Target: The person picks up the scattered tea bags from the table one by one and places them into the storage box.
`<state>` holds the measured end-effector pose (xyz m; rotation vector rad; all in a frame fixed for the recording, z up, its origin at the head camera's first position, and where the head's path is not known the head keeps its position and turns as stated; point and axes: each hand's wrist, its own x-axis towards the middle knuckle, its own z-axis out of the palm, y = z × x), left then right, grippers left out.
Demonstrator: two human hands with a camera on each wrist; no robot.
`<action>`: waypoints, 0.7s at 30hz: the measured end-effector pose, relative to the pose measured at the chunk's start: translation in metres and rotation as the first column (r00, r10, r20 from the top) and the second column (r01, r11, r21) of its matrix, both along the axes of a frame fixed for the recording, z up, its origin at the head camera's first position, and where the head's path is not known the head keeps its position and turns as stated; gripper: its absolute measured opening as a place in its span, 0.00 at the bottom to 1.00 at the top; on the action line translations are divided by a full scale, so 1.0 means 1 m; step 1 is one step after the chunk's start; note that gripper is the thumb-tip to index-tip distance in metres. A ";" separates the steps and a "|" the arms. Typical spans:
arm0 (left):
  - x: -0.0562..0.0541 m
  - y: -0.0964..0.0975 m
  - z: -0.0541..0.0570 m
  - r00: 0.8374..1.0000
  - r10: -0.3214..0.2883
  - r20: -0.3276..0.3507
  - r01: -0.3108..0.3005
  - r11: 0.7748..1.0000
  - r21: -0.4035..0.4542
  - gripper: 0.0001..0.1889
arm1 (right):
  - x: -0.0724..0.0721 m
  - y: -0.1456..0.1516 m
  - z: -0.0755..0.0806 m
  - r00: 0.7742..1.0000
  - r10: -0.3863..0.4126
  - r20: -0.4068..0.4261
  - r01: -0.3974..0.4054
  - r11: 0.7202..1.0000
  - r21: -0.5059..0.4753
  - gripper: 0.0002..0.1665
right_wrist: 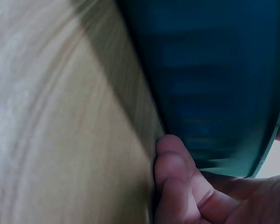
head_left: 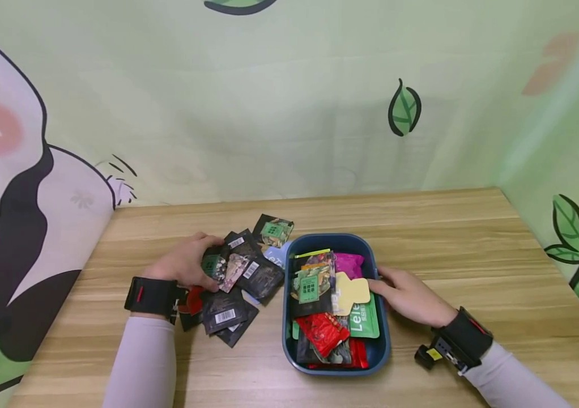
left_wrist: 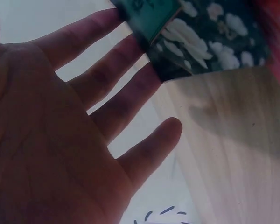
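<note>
In the head view my left hand pinches a black snack packet with a green label by its edges, above a loose pile. The same packet meets the fingertips in the left wrist view, its printed side showing. Several black packets lie beneath and around this hand, some with barcodes up. My right hand grips the right side of a blue plastic box, thumb over the rim. In the right wrist view its curled fingers rest against the box's outer wall, close to the tabletop.
Inside the box lie a red packet, a pink packet, a green packet, a pale yellow piece and black packets. One black packet lies behind the pile. The wooden table ends at a printed backdrop.
</note>
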<state>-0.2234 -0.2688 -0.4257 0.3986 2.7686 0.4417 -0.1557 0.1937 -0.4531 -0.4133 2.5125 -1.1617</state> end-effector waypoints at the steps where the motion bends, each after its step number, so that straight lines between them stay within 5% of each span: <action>1: 0.000 -0.001 -0.001 1.000 0.000 -0.001 0.000 1.000 -0.001 0.53 | 0.000 0.000 0.000 1.000 0.001 -0.005 -0.001 1.000 0.003 0.31; 7: 0.001 -0.001 0.001 0.999 -0.008 -0.038 0.008 1.000 -0.002 0.47 | 0.000 -0.001 0.000 1.000 0.001 -0.015 0.000 1.000 0.013 0.31; 12: 0.008 0.012 0.020 0.975 -0.118 -0.186 0.128 0.991 0.038 0.44 | 0.000 -0.001 0.000 1.000 0.003 -0.012 -0.003 1.000 0.004 0.28; 16: 0.023 0.041 0.046 0.912 -0.252 -0.323 0.299 0.948 0.104 0.44 | 0.000 -0.001 0.000 1.000 0.006 -0.013 -0.006 1.000 -0.001 0.26; 21: 0.051 0.086 0.072 0.775 -0.369 -0.512 0.502 0.852 0.146 0.42 | 0.000 -0.001 0.001 1.000 0.007 -0.010 -0.007 1.000 0.001 0.27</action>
